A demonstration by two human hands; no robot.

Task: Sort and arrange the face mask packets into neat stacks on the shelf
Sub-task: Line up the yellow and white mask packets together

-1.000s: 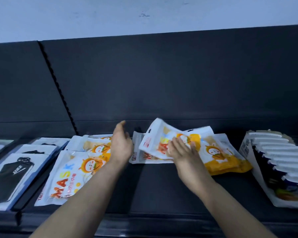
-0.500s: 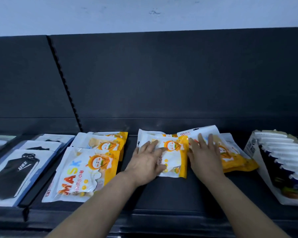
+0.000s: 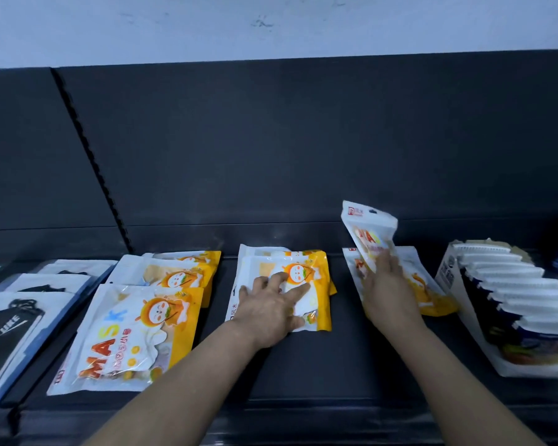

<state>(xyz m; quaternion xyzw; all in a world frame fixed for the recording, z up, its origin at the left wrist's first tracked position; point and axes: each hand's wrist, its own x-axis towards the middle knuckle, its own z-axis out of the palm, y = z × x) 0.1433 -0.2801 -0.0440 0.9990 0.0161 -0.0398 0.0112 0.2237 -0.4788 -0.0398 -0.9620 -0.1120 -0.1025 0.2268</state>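
Glossy orange-and-white film: one raised packet [image 3: 369,233] of face masks stands tilted, almost upright, above the right pile [image 3: 432,297] near the back of the dark shelf [image 3: 319,365]. The right hand [image 3: 388,284] holds it by its lower part. The grip is closed on the packet, though blur hides exactly how the fingers lie.

To the left, well apart from that pile, is the middle stack [image 3: 316,284]. The left hand [image 3: 268,310] lies flat on it, its grip wide, fingers spread and pressing down.

Likely risks:
- The film looks slick, and the raised packet is held at one end only. It could flop over or slip free.
- The right pile lies skewed. Lifting from it could drag the packet beneath out of line.
- The middle stack's layers are slightly offset. A sideways push from the flat hand, or a careless drop on top, could fan them out.

Further left are a front-left stack [image 3: 132,336] and a rear-left stack [image 3: 181,275] of the same kind, then black mask packets [image 3: 13,320]. At the far right a white display box [image 3: 446,275] sits just beside the right pile, so a sliding packet could lodge against it.
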